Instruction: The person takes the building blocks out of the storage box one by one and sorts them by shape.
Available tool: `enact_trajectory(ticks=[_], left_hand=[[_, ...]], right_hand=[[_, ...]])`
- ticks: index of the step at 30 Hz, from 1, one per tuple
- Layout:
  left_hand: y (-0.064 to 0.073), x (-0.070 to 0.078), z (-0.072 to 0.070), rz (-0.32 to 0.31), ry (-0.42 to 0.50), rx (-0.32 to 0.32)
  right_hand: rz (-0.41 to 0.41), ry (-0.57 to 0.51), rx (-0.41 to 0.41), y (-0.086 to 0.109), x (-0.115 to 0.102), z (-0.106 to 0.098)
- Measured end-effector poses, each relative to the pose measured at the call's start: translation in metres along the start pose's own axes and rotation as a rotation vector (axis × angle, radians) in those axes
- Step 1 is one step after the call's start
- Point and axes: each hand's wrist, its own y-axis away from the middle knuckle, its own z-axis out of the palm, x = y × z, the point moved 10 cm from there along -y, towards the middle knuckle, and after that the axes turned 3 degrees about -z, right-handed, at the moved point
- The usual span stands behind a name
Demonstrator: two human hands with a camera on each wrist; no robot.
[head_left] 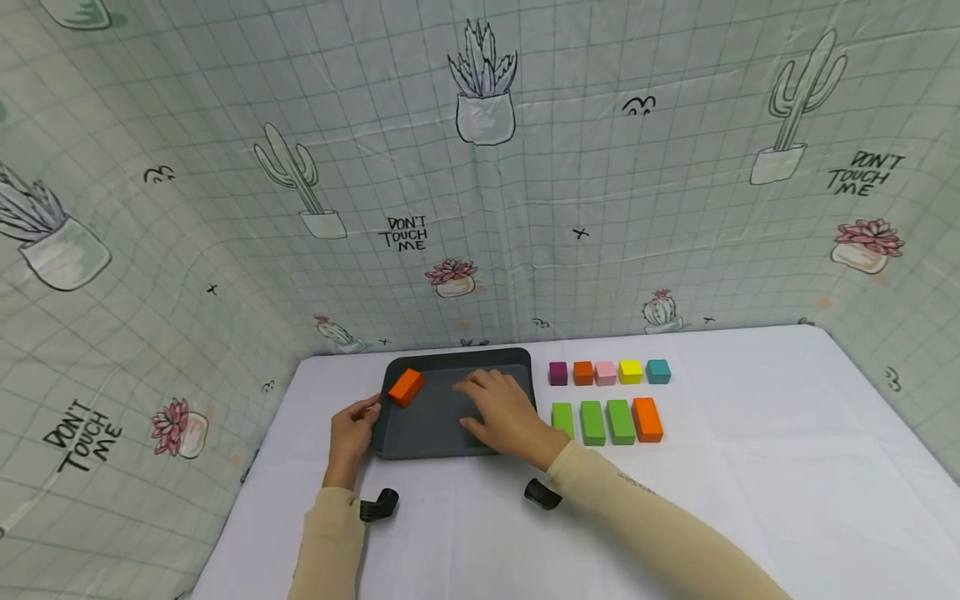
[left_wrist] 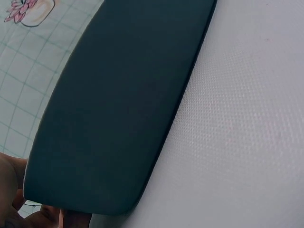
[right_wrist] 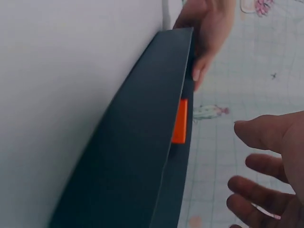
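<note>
A dark grey tray (head_left: 450, 450) with a raised rim lies on the white table. At its left side my left hand (head_left: 352, 433) grips the wall, thumb at the rim; the left wrist view shows part of this hand (left_wrist: 12, 194) at the tray's corner. An orange block (head_left: 406, 387) rests inside the tray, near the left wall. Over the tray's right half hovers my right hand (head_left: 506, 412), fingers spread and slightly bent, holding nothing. In the right wrist view, its fingers (right_wrist: 261, 190) are apart from the tray and from the orange block (right_wrist: 180, 121).
Right of the tray stand three green blocks (head_left: 592, 423) and another orange block (head_left: 647, 419) in a row. Behind them is a row of small cubes: purple (head_left: 558, 373), orange (head_left: 583, 373), pink (head_left: 605, 373), yellow (head_left: 630, 372) and teal (head_left: 658, 372). A printed cloth (head_left: 525, 275) backs the table.
</note>
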Motion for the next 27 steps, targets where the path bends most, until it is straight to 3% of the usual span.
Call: enact_trajectory(ticks=[27], left_hand=[[-0.001,0.0,-0.002,0.026,0.02,0.028]], right_hand=[[0.073,0.117,-0.169,-0.065,-0.016,0.045]])
